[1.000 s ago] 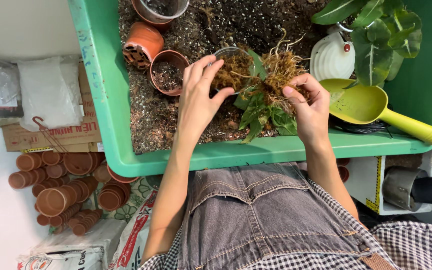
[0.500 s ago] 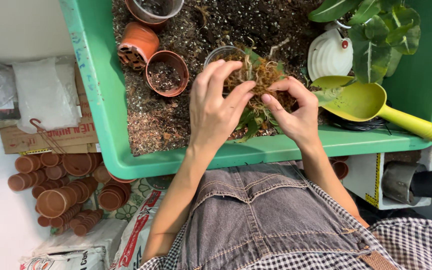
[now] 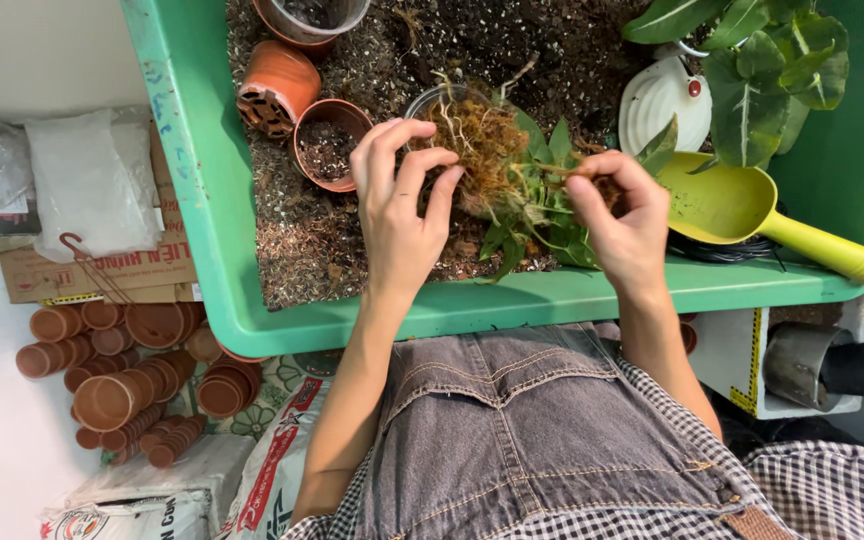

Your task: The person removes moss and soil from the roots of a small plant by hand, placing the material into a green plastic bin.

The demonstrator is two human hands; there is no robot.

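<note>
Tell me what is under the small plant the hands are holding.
Under the small plant, its mossy root clump sits over a clear plastic pot; only the pot's rim shows. Dark potting mix fills the green tray below. The left hand hides the pot's contents.

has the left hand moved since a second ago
Yes. The left hand slid left along the tray rim, nearer the brown pot, fingertips on the moss clump.

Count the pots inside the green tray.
4 visible: a grey pot at the top edge, an orange pot lying on its side, a brown pot holding soil, and a clear pot behind the moss. Leaves may hide others.
</note>
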